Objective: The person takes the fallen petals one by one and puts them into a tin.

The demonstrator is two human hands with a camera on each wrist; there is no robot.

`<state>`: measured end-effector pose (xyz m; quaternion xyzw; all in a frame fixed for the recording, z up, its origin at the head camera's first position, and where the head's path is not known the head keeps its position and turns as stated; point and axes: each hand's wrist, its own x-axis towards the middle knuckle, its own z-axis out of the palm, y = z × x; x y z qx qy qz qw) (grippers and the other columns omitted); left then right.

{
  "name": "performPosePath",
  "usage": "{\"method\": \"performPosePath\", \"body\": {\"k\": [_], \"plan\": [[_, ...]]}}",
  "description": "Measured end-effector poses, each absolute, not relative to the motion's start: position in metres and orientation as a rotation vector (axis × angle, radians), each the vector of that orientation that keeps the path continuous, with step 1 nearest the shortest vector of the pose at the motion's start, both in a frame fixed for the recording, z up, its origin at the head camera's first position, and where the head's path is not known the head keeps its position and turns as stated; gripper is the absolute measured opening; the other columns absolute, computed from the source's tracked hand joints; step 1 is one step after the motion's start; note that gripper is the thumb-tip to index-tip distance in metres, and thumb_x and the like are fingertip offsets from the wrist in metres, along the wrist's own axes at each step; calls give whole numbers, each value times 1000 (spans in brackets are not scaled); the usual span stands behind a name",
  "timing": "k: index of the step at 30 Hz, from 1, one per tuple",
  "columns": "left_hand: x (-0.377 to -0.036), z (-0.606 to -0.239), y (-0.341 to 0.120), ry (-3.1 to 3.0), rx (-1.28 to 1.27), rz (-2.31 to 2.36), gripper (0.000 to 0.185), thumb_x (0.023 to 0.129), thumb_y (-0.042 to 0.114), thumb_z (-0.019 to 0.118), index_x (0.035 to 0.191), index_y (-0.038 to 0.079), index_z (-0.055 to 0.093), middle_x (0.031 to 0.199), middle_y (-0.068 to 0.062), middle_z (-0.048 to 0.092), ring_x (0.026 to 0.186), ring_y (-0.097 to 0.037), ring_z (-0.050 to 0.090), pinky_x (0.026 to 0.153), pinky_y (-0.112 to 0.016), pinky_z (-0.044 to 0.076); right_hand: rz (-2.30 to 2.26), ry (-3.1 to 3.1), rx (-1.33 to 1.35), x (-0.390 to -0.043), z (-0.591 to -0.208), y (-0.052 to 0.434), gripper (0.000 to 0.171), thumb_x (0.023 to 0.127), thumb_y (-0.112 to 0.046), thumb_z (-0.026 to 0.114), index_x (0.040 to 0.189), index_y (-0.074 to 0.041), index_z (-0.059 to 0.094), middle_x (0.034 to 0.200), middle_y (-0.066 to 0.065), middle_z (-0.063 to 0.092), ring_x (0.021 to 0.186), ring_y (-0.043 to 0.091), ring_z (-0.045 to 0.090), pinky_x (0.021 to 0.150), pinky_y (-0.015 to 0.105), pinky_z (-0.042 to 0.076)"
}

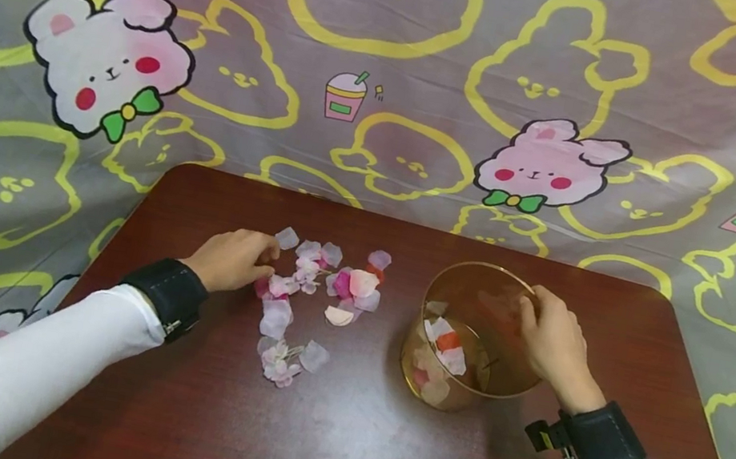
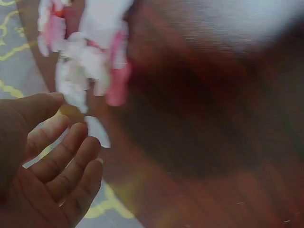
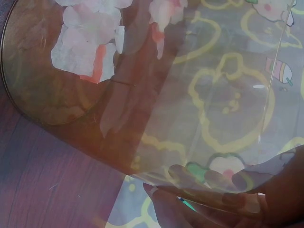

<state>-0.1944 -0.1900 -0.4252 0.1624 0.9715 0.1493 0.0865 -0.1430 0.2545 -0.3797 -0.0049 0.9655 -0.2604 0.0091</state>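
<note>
A loose pile of pink, white and red petals (image 1: 323, 279) lies on the dark red-brown table (image 1: 341, 436). My left hand (image 1: 263, 265) rests at the pile's left edge, fingertips touching the nearest petals. In the blurred left wrist view the left hand (image 2: 71, 123) has loosely curled fingers with nothing plainly pinched, and the petals (image 2: 90, 57) lie just beyond them. My right hand (image 1: 533, 310) grips the far right rim of a clear amber-tinted round container (image 1: 474, 337), tilted with its mouth up and toward the pile. Several petals (image 3: 85, 42) lie inside against the bottom of the container (image 3: 213, 118).
A grey cloth (image 1: 381, 61) printed with yellow outlines and pink bunnies hangs behind the table and drapes round its sides. A few stray petals (image 1: 284, 358) lie nearer me than the main pile. Both wrists carry black straps over white sleeves.
</note>
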Motion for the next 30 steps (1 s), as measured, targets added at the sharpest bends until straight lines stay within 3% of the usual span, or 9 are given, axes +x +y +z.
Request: {"method": "performPosePath", "body": {"k": [8, 15, 21, 30], "plan": [[-186, -447, -199, 2888, 436, 427, 24, 90, 18, 73, 107, 3, 69, 84, -8, 65, 76, -22, 60, 69, -42, 51, -808, 3016, -11, -142, -380, 255, 26, 109, -24, 42, 99, -6, 57, 67, 6, 50, 52, 20, 44, 48, 32, 31], [-181, -458, -199, 2932, 470, 409, 9, 88, 15, 73, 86, 9, 66, 74, -4, 61, 70, -21, 57, 61, -39, 47, -805, 3024, -10, -143, -380, 254, 24, 108, -23, 43, 97, -6, 56, 67, 6, 48, 53, 20, 43, 49, 32, 31], [-179, -463, -200, 2967, 472, 430, 16, 87, 10, 71, 76, 12, 61, 73, -5, 62, 68, -22, 57, 59, -40, 46, -803, 3026, -13, -143, -382, 255, 24, 108, -23, 43, 101, -6, 58, 69, 6, 50, 54, 21, 45, 50, 33, 31], [-183, -452, -201, 2974, 441, 425, 12, 89, 10, 71, 79, 9, 63, 73, -7, 62, 66, -23, 56, 60, -40, 46, -791, 3040, -18, -144, -382, 256, 23, 108, -22, 44, 100, -6, 58, 70, 7, 52, 56, 21, 47, 51, 33, 32]]}}
